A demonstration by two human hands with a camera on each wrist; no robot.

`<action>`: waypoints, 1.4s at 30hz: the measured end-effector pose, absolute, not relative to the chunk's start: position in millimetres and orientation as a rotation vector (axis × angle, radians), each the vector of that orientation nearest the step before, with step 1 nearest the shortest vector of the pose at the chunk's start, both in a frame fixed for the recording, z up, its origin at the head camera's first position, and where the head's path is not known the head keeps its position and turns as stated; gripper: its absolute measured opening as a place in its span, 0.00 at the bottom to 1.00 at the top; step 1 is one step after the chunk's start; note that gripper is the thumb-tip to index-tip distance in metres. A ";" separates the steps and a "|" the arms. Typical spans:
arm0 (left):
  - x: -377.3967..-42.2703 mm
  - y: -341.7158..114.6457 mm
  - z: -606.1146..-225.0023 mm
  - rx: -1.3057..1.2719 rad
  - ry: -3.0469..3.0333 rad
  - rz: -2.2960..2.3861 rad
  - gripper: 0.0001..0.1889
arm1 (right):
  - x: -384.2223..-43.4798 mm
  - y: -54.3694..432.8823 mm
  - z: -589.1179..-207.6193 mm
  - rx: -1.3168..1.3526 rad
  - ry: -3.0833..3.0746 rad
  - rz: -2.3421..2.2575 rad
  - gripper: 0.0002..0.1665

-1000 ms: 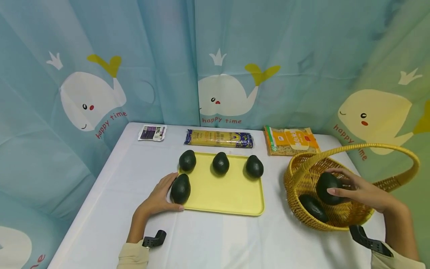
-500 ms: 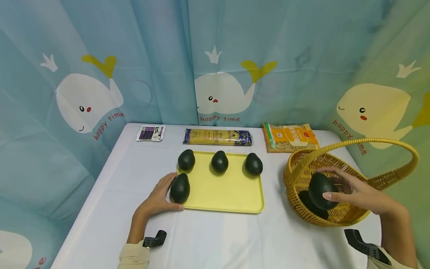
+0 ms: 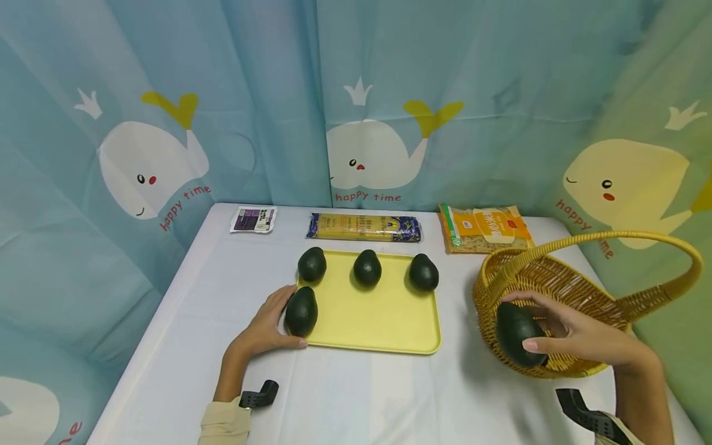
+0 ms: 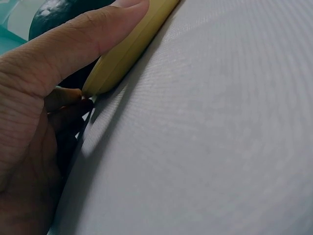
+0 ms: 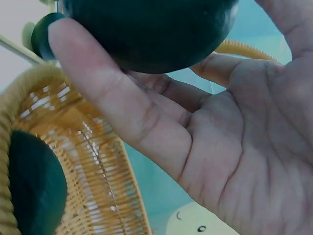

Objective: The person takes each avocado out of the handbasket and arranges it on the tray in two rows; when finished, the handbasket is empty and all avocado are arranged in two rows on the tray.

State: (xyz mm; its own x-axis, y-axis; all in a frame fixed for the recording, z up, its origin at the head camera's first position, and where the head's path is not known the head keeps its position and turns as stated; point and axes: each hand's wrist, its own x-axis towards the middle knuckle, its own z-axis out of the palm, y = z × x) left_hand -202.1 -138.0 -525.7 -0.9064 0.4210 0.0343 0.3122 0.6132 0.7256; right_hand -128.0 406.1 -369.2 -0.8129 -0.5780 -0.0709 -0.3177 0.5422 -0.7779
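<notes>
My right hand [image 3: 584,330] holds a dark green avocado [image 3: 513,330] over the left part of a woven basket [image 3: 562,281], thumb on the near side. In the right wrist view, a second avocado [image 5: 35,183] lies inside the basket; the held one hides it in the head view. My left hand [image 3: 264,330] grips the front left corner of a yellow tray [image 3: 378,318], thumb along the front rim and fingers by the left side. Close to that hand, an avocado [image 3: 301,312] sits at the tray's left edge. Three more avocados [image 3: 368,269] line the back of the tray.
Along the back of the white table lie a small purple-and-white packet [image 3: 253,220], a long pack of noodles [image 3: 364,227] and an orange bag [image 3: 486,228]. The basket's tall handle [image 3: 612,235] arches over its opening. A blue curtain [image 3: 267,123] hangs behind.
My right hand has carried the avocado leftward and toward me over the basket, covering the one inside. The left hand and the tray have stayed put.
</notes>
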 end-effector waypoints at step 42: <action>-201.4 -137.7 -525.0 0.576 2.683 1.171 0.64 | -188.1 256.7 -449.5 -0.337 2.159 -1.428 0.39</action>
